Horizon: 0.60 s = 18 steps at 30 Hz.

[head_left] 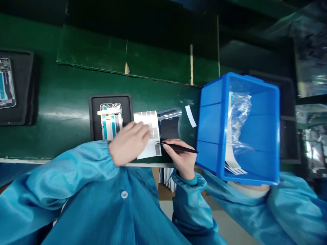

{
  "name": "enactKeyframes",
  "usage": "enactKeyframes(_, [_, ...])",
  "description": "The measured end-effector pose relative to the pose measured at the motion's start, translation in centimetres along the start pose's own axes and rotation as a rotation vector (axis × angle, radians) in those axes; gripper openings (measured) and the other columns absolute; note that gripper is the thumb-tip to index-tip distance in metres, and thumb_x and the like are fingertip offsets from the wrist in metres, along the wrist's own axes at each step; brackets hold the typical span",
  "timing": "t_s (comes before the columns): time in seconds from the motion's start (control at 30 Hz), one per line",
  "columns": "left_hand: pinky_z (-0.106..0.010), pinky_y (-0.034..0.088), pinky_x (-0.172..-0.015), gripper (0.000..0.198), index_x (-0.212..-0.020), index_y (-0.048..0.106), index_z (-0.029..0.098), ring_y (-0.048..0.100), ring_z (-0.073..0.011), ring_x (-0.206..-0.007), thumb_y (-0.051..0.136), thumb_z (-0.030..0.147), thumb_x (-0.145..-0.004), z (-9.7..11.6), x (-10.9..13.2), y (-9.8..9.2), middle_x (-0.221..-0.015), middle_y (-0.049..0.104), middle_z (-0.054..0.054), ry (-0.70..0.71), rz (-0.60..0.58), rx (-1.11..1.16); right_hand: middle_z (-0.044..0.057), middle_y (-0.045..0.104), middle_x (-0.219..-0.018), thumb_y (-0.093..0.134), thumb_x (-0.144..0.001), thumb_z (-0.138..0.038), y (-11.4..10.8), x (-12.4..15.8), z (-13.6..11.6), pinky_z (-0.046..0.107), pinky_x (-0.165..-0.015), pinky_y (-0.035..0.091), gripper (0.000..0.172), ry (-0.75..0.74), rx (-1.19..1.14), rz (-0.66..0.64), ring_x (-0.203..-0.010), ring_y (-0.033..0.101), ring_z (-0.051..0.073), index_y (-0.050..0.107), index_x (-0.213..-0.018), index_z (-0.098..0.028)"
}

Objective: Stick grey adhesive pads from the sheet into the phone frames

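Observation:
A white sheet with grey square stickers (155,149) lies near the front edge of the green bench. My left hand (133,141) rests flat over the sheet's left part, fingers stretched out, hiding some of it. Black tweezers (181,148) are held in my right hand (182,157), their tips at the sheet beside a grey square. Whether the tips pinch anything is too small to tell. Left of the sheet, an opened phone (111,119) with its inside parts showing lies in a black tray (93,117), partly behind my left hand and sleeve.
A blue bin (212,129) holding clear plastic film (240,119) and paper strips stands at the right. A white strip (190,116) and a dark sheet with clear film (170,127) lie between. Another phone (7,83) sits far left. Another person's sleeve (245,211) shows below the bin.

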<state>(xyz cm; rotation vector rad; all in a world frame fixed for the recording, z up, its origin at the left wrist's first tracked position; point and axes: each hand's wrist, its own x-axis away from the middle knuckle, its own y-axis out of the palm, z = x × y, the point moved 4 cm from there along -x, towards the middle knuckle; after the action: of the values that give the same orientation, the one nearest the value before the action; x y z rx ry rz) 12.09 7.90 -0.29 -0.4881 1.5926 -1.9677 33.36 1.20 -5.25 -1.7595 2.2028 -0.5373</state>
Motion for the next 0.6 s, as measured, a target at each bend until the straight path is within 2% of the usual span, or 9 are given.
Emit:
enactKeyframes(0.07, [-0.041,0.039,-0.112,0.032,-0.127,0.063,0.014,0.05,-0.0277,-0.133,0.051,0.023,-0.098,1.9,-1.4,1.5,-0.136,0.06,-0.012,0.101,-0.094,0.036,0.006,0.079,-0.087,0.08,-0.08,-0.03,-0.6,0.3,0.4,0.04,-0.078,0.061,0.01,-0.026,0.016,-0.031,-0.081,0.074,0.024,0.077,-0.087,-0.025])
enactKeyframes(0.17, [-0.048,0.035,-0.115,0.044,-0.137,0.056,0.017,0.04,-0.0338,-0.142,0.059,0.031,-0.095,2.9,-2.2,3.5,-0.147,0.053,-0.012,0.073,-0.226,0.015,0.005,0.079,-0.087,0.08,-0.08,-0.03,-1.2,0.4,1.1,0.04,-0.079,0.061,0.009,-0.054,0.046,-0.04,-0.08,0.075,0.023,0.076,-0.086,-0.024])
enactKeyframes(0.23, [-0.051,0.035,-0.115,0.05,-0.141,0.053,0.018,0.037,-0.0361,-0.144,0.062,0.034,-0.094,3.0,-2.2,4.2,-0.151,0.049,-0.012,0.061,-0.277,0.0,0.005,0.079,-0.088,0.08,-0.081,-0.029,-1.2,0.5,1.4,0.039,-0.079,0.061,0.008,-0.072,0.061,-0.049,-0.08,0.075,0.023,0.076,-0.086,-0.024])
enactKeyframes(0.4, [-0.056,0.034,-0.115,0.052,-0.143,0.05,0.016,0.034,-0.039,-0.146,0.058,0.032,-0.095,3.0,-2.1,4.1,-0.152,0.047,-0.013,0.078,-0.304,0.001,0.005,0.08,-0.09,0.08,-0.081,-0.031,-0.9,0.6,1.8,0.039,-0.08,0.062,0.01,-0.098,0.05,-0.033,-0.081,0.075,0.023,0.077,-0.087,-0.024])
enactKeyframes(0.6, [-0.056,0.033,-0.116,0.053,-0.144,0.049,0.016,0.034,-0.0381,-0.146,0.056,0.033,-0.095,3.1,-2.0,4.1,-0.153,0.046,-0.014,0.076,-0.302,0.005,0.006,0.08,-0.09,0.079,-0.082,-0.031,-0.8,0.6,1.8,0.04,-0.08,0.062,0.009,-0.105,0.046,-0.049,-0.083,0.076,0.024,0.077,-0.087,-0.024])
